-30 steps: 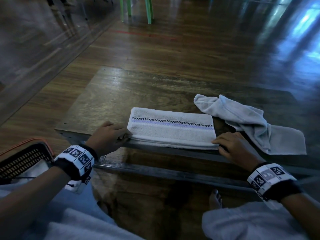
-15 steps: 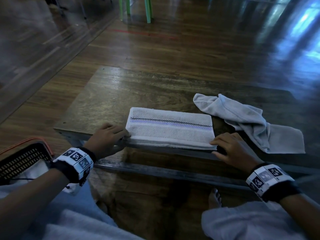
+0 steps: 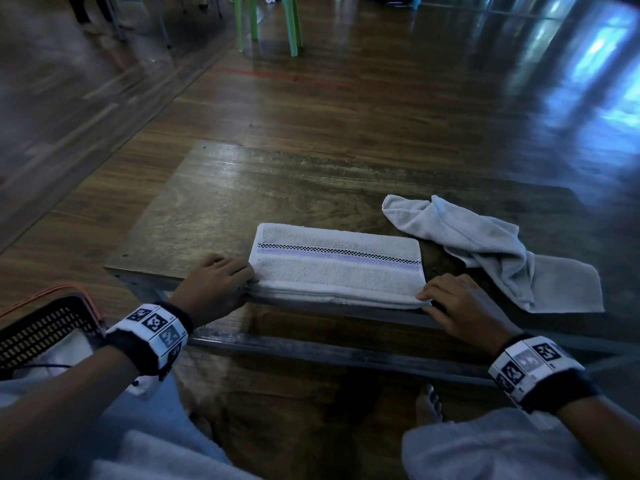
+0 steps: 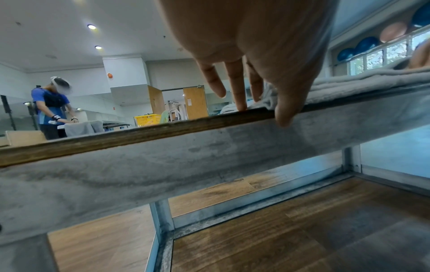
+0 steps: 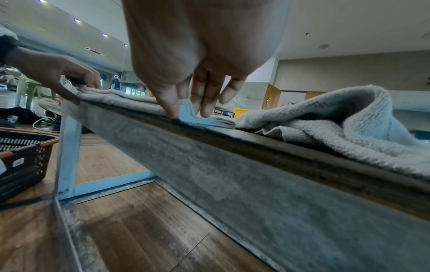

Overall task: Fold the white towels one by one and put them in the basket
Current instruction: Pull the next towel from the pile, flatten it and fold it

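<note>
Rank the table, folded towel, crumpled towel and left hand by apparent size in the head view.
1. table
2. folded towel and crumpled towel, too alike to rank
3. left hand

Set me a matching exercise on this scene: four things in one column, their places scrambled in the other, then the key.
Things:
1. striped towel
2. crumpled towel
3. basket
4. green chair legs

Places:
A. standing on the floor beyond the table
B. folded flat at the table's near edge
C. on the floor at the person's left
D. lying loose on the table's right side

Pairs: 1-B, 2-D, 3-C, 4-A
</note>
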A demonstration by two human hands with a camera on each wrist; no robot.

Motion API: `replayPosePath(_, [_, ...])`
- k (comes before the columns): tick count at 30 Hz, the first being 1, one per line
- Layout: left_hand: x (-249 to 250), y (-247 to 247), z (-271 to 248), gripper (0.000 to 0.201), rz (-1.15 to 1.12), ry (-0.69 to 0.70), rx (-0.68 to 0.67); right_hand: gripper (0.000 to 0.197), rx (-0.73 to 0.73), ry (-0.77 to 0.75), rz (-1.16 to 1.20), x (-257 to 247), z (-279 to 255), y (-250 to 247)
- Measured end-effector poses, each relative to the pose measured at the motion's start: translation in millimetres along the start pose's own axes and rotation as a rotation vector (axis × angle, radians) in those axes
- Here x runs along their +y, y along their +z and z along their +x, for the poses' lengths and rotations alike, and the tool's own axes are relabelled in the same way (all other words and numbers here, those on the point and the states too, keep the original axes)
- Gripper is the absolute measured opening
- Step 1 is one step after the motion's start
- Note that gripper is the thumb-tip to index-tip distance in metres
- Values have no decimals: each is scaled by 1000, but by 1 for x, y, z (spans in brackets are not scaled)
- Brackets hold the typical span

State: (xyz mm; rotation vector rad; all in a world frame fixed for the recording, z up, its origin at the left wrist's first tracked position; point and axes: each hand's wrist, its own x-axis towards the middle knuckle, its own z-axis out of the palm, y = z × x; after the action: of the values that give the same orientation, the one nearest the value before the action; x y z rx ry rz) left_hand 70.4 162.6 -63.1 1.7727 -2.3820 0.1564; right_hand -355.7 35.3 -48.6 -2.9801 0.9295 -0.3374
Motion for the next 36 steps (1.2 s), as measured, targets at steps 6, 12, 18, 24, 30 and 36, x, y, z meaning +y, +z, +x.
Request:
replayPosePath(6, [-6,-21,9,21,-83,-6,7,22,15,37,55,7,10,-14])
replayPosePath(12, [-7,-87,27,25,-634,-29,141,24,149,150,338,9,28,-67])
replayPosePath(18, [-17,-114,39,28,-865,-171,-39,12,-45,273,564,22,53,-103])
replayPosePath(24, [-34,-74,74,12,-553,-295,-305,14,-354,383,345,43,84,-58])
replayPosePath(30, [-28,-33,102,20,-219,-542,-294,20,-277,475,37,42,112,-26])
replayPosePath(36, [43,-23,99,61,-89,-293,-206,44,-186,395,-44,-25,114,-9])
